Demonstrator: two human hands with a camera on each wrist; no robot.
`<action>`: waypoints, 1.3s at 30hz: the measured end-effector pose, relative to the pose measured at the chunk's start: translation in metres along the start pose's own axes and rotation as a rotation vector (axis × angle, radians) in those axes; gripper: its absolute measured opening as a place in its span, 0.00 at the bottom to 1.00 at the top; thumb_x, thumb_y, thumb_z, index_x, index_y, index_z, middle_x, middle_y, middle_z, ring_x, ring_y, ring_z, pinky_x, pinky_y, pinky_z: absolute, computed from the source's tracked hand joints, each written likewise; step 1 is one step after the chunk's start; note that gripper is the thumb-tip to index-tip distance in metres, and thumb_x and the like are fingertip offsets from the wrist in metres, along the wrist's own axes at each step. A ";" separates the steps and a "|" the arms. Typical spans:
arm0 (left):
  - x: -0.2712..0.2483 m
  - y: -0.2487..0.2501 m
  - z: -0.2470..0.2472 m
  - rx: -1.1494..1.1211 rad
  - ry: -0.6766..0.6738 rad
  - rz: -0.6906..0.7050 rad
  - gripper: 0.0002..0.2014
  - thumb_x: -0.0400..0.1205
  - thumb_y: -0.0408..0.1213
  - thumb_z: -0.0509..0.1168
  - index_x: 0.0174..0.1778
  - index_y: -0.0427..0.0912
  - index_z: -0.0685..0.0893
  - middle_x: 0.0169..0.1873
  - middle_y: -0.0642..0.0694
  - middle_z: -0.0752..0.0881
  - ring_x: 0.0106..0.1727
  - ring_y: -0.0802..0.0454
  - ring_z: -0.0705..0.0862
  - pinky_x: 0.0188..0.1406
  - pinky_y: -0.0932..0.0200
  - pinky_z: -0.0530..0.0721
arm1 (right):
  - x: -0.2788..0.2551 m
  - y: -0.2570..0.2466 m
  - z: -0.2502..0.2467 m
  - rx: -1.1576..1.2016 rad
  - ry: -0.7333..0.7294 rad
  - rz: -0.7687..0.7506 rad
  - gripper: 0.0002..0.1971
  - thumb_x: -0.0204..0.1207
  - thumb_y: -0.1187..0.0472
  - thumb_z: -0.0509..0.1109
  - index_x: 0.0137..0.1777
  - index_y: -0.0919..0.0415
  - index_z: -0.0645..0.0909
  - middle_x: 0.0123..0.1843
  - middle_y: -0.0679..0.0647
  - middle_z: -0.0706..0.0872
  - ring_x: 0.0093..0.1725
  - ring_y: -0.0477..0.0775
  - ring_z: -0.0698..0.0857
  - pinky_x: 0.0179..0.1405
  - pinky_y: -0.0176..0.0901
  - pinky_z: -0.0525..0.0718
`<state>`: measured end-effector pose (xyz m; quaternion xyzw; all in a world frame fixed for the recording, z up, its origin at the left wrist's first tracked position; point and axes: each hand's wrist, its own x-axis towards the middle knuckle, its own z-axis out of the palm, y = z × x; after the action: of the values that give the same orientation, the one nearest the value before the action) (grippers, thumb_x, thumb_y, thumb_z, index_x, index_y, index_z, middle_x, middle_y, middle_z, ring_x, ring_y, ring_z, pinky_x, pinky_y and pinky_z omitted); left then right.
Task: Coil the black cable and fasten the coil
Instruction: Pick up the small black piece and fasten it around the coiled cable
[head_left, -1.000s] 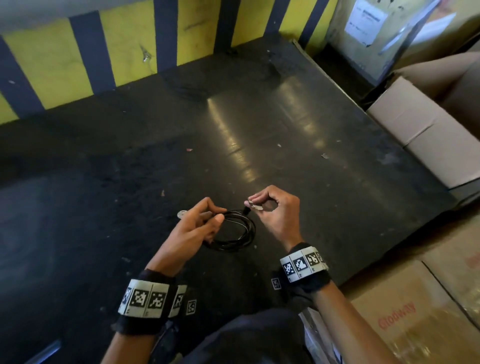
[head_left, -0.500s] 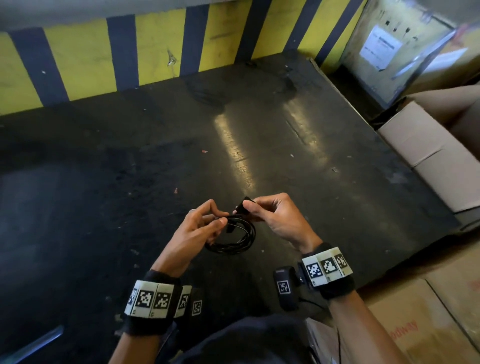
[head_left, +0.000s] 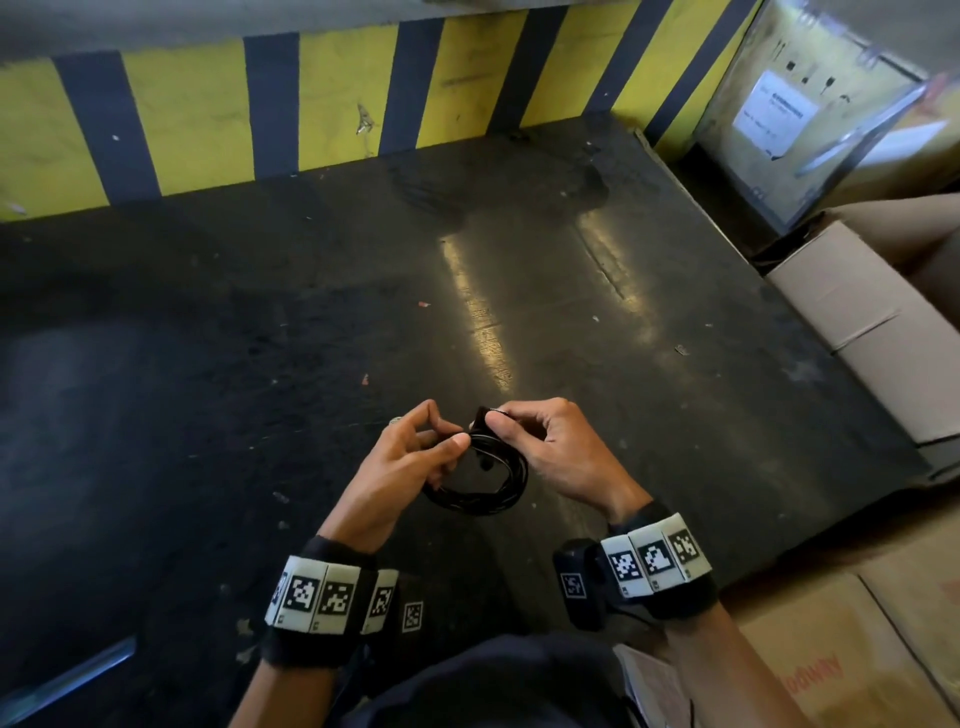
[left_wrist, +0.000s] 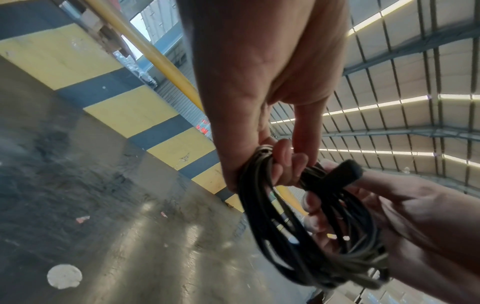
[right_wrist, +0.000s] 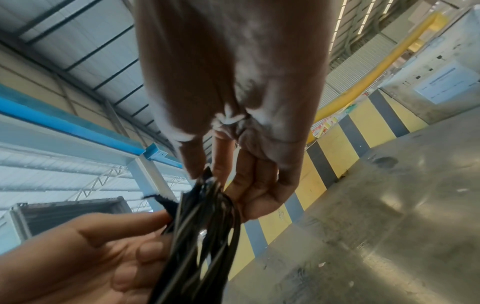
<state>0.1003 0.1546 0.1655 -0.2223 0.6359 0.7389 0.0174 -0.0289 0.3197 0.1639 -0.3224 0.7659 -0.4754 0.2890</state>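
Both hands (head_left: 410, 457) on coiled cable (head_left: 483, 488)

A dark, scuffed platform (head_left: 519, 291) carried the scene, its surface worn and glossy enough to throw back two pale streaks of light down the middle. Its far edge met a low wall (head_left: 332, 104) painted in yellow and dark blue stripes. Small scraps of litter lay scattered on it: a reddish bit (head_left: 424, 304) toward the middle, another (head_left: 365, 380) nearer the person, and a pale fleck (head_left: 681, 349) off to the right. In the left wrist view a round whitish spot (left_wrist: 64, 276) showed on the surface. Along the right edge, cardboard boxes (head_left: 878, 332) stood just beside the platform.
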 end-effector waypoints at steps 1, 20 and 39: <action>0.001 0.000 -0.001 -0.024 0.006 -0.009 0.09 0.86 0.31 0.68 0.41 0.43 0.78 0.33 0.52 0.86 0.32 0.61 0.79 0.33 0.63 0.77 | -0.001 0.000 -0.002 0.036 -0.037 0.009 0.14 0.82 0.46 0.69 0.55 0.53 0.92 0.48 0.53 0.96 0.52 0.55 0.94 0.58 0.66 0.89; -0.003 0.007 0.004 -0.294 -0.073 -0.175 0.13 0.83 0.28 0.66 0.34 0.45 0.75 0.28 0.44 0.77 0.28 0.53 0.71 0.28 0.59 0.67 | -0.012 0.011 0.007 -0.134 0.197 -0.439 0.12 0.69 0.60 0.86 0.53 0.61 0.95 0.46 0.53 0.93 0.45 0.49 0.92 0.46 0.51 0.90; 0.000 -0.007 0.009 0.530 0.095 0.122 0.02 0.82 0.37 0.74 0.47 0.46 0.88 0.47 0.53 0.93 0.48 0.61 0.92 0.49 0.60 0.91 | -0.006 0.024 0.012 0.082 0.223 -0.059 0.12 0.79 0.50 0.77 0.42 0.57 0.94 0.37 0.54 0.94 0.39 0.60 0.92 0.46 0.64 0.88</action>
<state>0.0992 0.1641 0.1599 -0.2057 0.8194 0.5350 0.0008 -0.0212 0.3261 0.1387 -0.2779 0.7632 -0.5476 0.2011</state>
